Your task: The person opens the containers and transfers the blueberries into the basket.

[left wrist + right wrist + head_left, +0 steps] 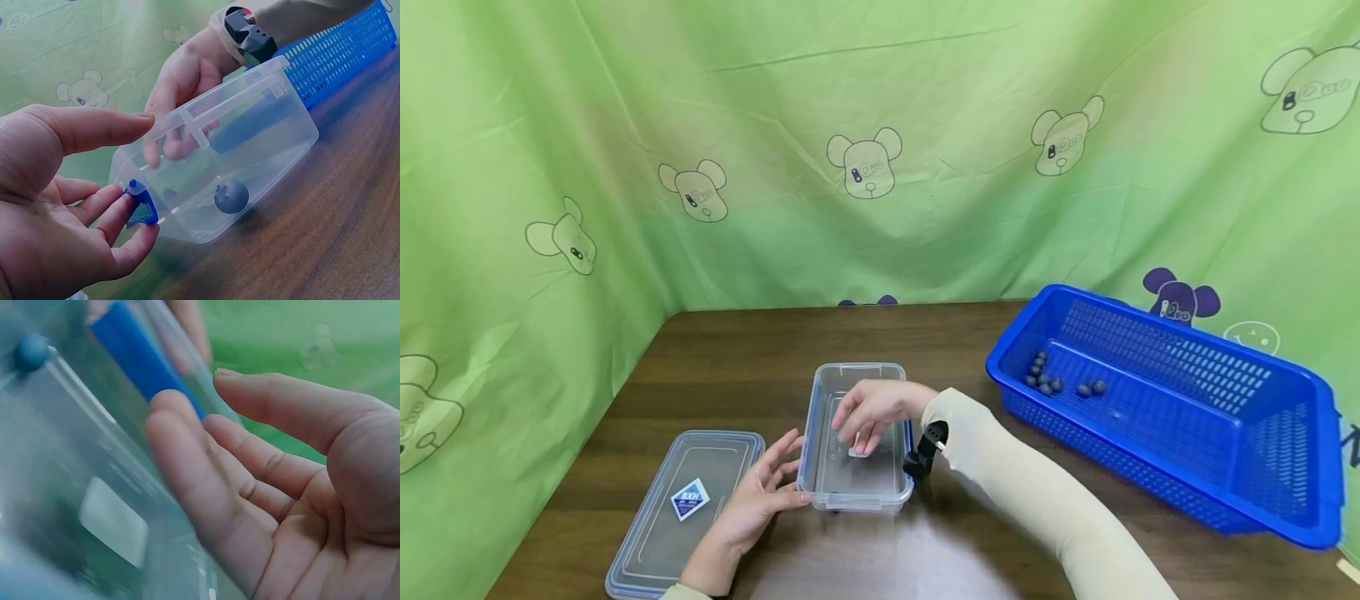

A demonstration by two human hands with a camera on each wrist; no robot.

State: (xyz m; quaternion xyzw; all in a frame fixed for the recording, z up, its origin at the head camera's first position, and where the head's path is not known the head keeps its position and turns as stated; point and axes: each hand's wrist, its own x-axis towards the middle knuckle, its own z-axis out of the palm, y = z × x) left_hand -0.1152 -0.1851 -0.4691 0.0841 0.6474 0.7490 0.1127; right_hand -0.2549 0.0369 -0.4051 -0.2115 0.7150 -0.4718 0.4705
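1. A dark wooden desk [850, 333] stands before green bear-print cloth [925, 125].
2. The lid [681, 512] label reads "BXH".
3. The left hand [752, 500] touches the clear box [853, 496] with its fingers relaxed; the right hand [872, 412] reaches inside, fingers loose.

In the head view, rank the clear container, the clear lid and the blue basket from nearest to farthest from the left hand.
From the left hand:
1. Clear container, touched by the fingertips, just to its right.
2. Clear lid, flat on the table beside and partly under the hand, on its left.
3. Blue basket, far right, across the table.
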